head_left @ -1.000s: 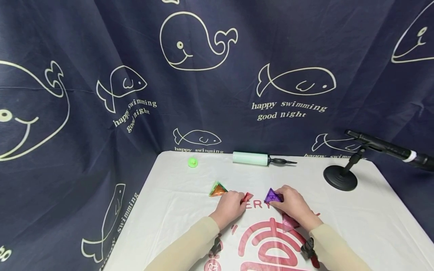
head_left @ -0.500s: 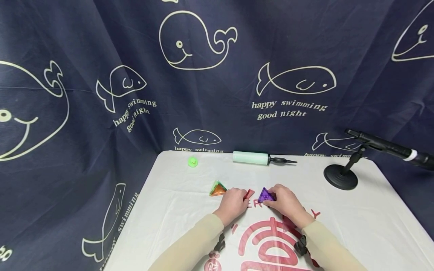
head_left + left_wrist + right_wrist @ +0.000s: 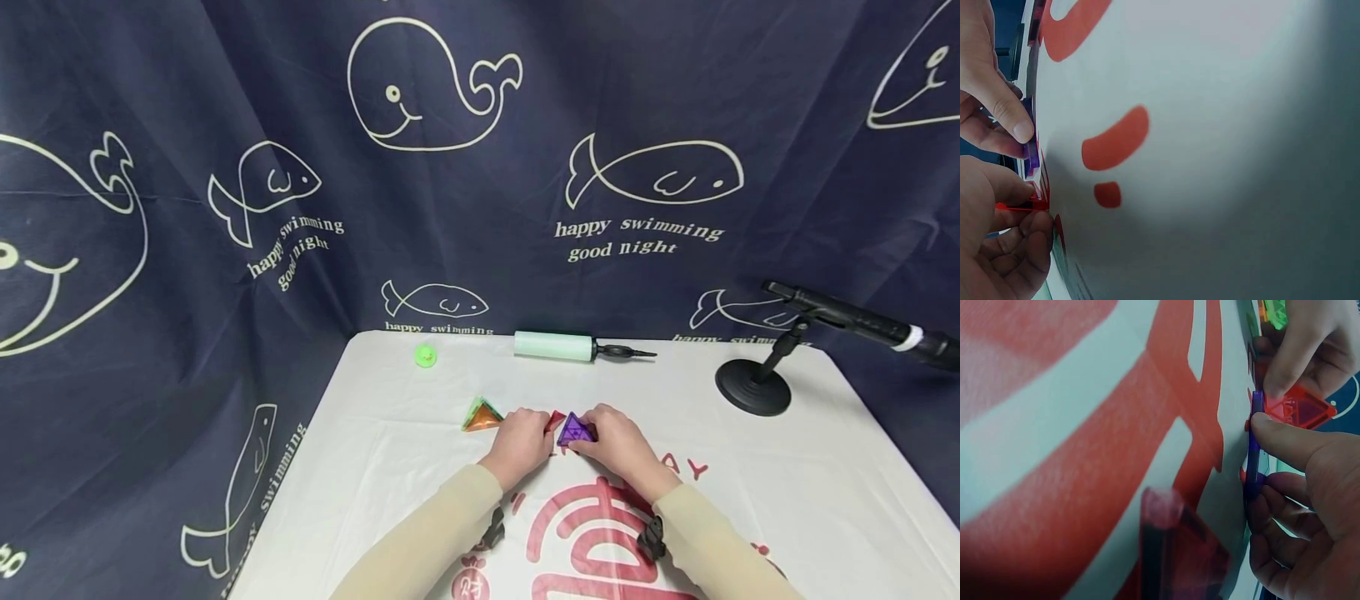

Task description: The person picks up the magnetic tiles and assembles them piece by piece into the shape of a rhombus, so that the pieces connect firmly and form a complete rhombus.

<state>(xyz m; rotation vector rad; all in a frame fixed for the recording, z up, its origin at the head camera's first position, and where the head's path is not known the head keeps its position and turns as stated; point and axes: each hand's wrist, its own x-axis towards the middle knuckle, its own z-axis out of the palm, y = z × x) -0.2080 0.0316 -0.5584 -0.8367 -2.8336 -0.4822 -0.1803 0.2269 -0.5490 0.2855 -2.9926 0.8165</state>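
Observation:
My left hand (image 3: 519, 443) pinches a translucent red triangular magnetic tile (image 3: 556, 420), which stands upright in the right wrist view. A purple triangular magnetic tile (image 3: 574, 430) is held by my right hand (image 3: 618, 446), between thumb and fingers. The two tiles are very close, edge near edge; whether they touch I cannot tell. Just left of my left hand, an orange triangular tile (image 3: 482, 418) stands joined or leaned against a green one (image 3: 476, 408). Another pinkish-red tile (image 3: 1179, 550) shows near the camera in the right wrist view; my right arm covers it from the head.
At the back of the white table (image 3: 390, 467) are a small green round toy (image 3: 426, 356) and a mint hand pump (image 3: 555, 346) with a black nozzle. A black stand (image 3: 753, 387) with a rod-like device is at the right. A dark blue curtain (image 3: 465, 208) hangs behind.
My right hand has moved left with the purple tile, up to the red tile. My left hand has shifted slightly right with the red tile. The orange and green tiles stay put.

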